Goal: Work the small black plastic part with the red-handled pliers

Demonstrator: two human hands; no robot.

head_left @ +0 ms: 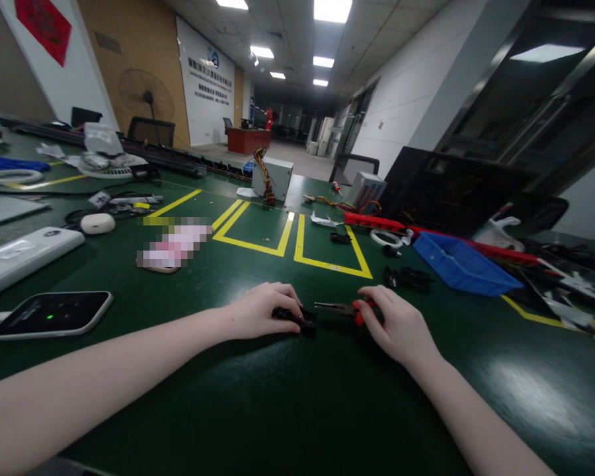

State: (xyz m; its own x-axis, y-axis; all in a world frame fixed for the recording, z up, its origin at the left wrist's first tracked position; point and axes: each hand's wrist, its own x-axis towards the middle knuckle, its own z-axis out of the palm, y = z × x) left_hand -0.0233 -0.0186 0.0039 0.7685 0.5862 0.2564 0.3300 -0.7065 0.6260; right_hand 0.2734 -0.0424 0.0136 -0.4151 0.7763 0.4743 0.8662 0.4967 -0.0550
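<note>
My left hand [260,309] rests on the green table [297,396] with its fingers curled round a small black plastic part [295,316]. Just to its right, my right hand [396,324] is closed on the red handles of a pair of pliers [344,308]. The metal jaws of the pliers point left toward the black part and nearly touch it. Both forearms reach in from the bottom of the view.
A phone [52,313] and a white device [22,258] lie at the left. A blue tray [463,264], black connectors [409,277], red strips [374,221] and a black case [451,192] stand at the right. Yellow tape boxes [287,244] and a wired metal unit [272,177] lie ahead.
</note>
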